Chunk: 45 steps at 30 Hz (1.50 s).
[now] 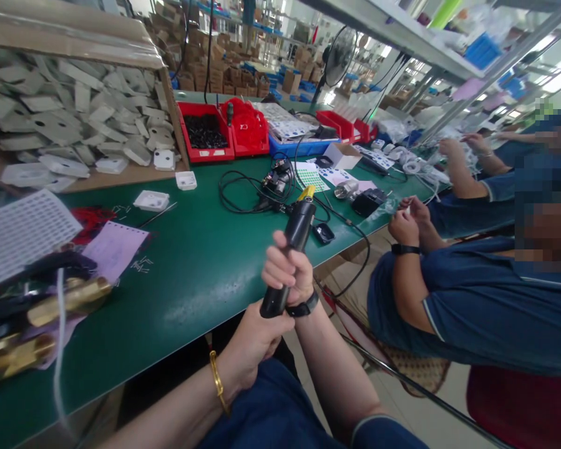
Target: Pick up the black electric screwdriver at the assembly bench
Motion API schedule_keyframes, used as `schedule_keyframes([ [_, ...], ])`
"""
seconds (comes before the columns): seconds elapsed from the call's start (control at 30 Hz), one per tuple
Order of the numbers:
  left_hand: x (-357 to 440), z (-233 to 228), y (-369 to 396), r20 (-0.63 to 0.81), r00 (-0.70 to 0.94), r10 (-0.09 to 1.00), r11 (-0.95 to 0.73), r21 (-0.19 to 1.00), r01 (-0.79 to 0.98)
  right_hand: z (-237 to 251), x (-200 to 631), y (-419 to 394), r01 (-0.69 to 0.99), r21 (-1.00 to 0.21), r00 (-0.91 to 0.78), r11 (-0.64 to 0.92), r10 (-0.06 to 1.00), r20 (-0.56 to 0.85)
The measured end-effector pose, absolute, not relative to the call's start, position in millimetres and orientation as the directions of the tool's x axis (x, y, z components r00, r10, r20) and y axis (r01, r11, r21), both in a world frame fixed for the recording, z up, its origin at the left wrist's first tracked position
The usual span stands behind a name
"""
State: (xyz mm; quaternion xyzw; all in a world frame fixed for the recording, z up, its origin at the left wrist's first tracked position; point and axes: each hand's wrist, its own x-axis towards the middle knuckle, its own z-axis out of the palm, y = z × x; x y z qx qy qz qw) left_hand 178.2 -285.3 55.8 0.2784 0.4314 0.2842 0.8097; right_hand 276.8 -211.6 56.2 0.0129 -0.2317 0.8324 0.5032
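Observation:
A long black cylindrical tool (299, 226) is held in front of my body, tilted up and away from me over the table's front edge. Its far end has a metal ring, with a yellow piece (307, 192) at it; whether the yellow piece belongs to the tool I cannot tell. My right hand (287, 271), with a black band on the wrist, wraps its fingers around the tool's middle. Closed at the near end is my left hand (261, 333), with a gold bangle on the wrist; its fingertips are partly hidden.
White plastic housings fill a cardboard box (171, 118) at the back left. Red bins (208, 154) and a blue tray (284, 147) line the green table (191, 268). Coiled black cable (231, 198) lies ahead. Brass fittings (69, 302) sit left; co-workers (448, 293) sit right.

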Motion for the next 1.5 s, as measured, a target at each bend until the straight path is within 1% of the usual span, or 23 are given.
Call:
schedule_keyframes([
  [0.1,170,54,-283,-0.491,0.66,0.569,0.793,0.54,-0.281,63,275,-212,-0.764,-0.495,-0.486,-0.413,0.874,0.021],
  [0.13,168,53,-282,-0.474,0.69,0.546,0.81,0.51,-0.291,66,274,-212,-0.744,-0.525,-0.465,-0.413,0.885,-0.038],
  [0.17,167,52,-282,-0.469,0.694,0.546,0.812,0.502,-0.299,68,274,-212,-0.732,-0.547,-0.441,-0.407,0.894,-0.075],
  [0.2,167,51,-282,-0.474,0.677,0.563,0.799,0.52,-0.301,69,273,-213,-0.723,-0.566,-0.42,-0.397,0.902,-0.097],
  [0.3,171,52,-283,-0.49,0.553,0.675,0.707,0.645,-0.292,71,273,-212,-0.703,-0.61,-0.373,-0.364,0.92,-0.119],
  [0.37,174,54,-285,-0.486,0.483,0.728,0.655,0.7,-0.284,71,273,-211,-0.706,-0.614,-0.359,-0.353,0.926,-0.119],
  [0.43,177,57,-285,-0.494,0.447,0.746,0.642,0.712,-0.285,69,274,-211,-0.72,-0.592,-0.374,-0.362,0.921,-0.108],
  [0.57,178,60,-283,-0.561,0.391,0.73,0.669,0.704,-0.238,64,274,-210,-0.75,-0.532,-0.431,-0.393,0.901,-0.058],
  [0.67,178,59,-281,-0.581,0.368,0.726,0.672,0.713,-0.199,60,275,-208,-0.771,-0.491,-0.466,-0.405,0.885,0.003],
  [0.77,178,60,-280,-0.557,0.391,0.733,0.66,0.721,-0.211,55,277,-207,-0.807,-0.423,-0.492,-0.413,0.866,0.093],
  [0.87,176,62,-280,-0.54,0.488,0.685,0.7,0.673,-0.239,50,278,-206,-0.858,-0.313,-0.49,-0.408,0.834,0.254],
  [0.93,176,62,-280,-0.553,0.495,0.67,0.715,0.66,-0.231,48,276,-207,-0.869,-0.293,-0.48,-0.398,0.821,0.308],
  [1.07,178,57,-279,-0.563,0.404,0.721,0.665,0.727,-0.172,54,273,-211,-0.862,-0.368,-0.448,-0.349,0.864,0.229],
  [1.2,177,51,-277,-0.504,0.357,0.787,0.583,0.796,-0.162,62,270,-213,-0.84,-0.45,-0.401,-0.303,0.905,0.14],
  [1.27,174,52,-276,-0.494,0.345,0.798,0.566,0.81,-0.151,63,270,-213,-0.826,-0.484,-0.379,-0.29,0.92,0.095],
  [1.37,167,59,-273,-0.553,0.405,0.728,0.639,0.762,-0.109,65,269,-215,-0.814,-0.528,-0.322,-0.241,0.945,0.065],
  [1.43,163,65,-270,-0.578,0.476,0.663,0.687,0.722,-0.081,68,267,-222,-0.773,-0.6,-0.304,-0.206,0.95,0.066],
  [1.5,160,68,-265,-0.543,0.564,0.622,0.691,0.719,-0.07,69,264,-231,-0.695,-0.696,-0.329,-0.181,0.94,0.085],
])
